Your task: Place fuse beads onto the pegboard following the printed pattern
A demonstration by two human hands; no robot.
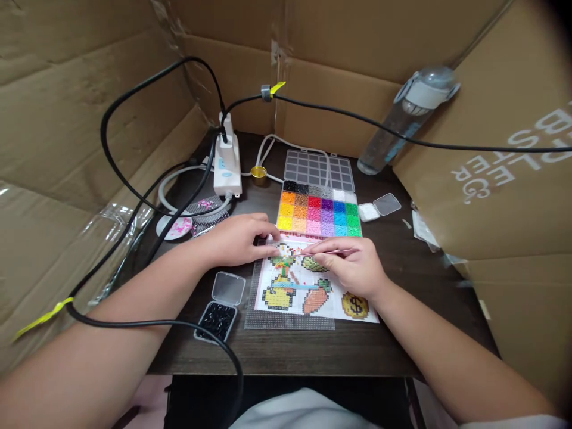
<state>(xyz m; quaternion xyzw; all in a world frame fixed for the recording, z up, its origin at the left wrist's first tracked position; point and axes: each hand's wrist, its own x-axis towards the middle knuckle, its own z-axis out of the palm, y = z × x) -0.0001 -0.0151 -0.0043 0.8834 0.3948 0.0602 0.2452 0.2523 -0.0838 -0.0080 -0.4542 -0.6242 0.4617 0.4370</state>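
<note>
A clear pegboard (268, 319) lies on the dark table over a paper pattern (333, 298) with pixel pictures of a carrot and a dollar coin. My left hand (236, 238) rests on the board's upper left corner, fingers curled down and pressing it. My right hand (353, 265) pinches thin metal tweezers (322, 253) whose tip points left at the beads near the top of the pattern. A box of coloured beads (318, 213) sits just behind the board.
A small open box of black beads (217, 319) stands left of the board, and a small box of white beads (370, 211) at right. A white power strip (227, 165), black cables, a water bottle (404, 119) and cardboard walls surround the table.
</note>
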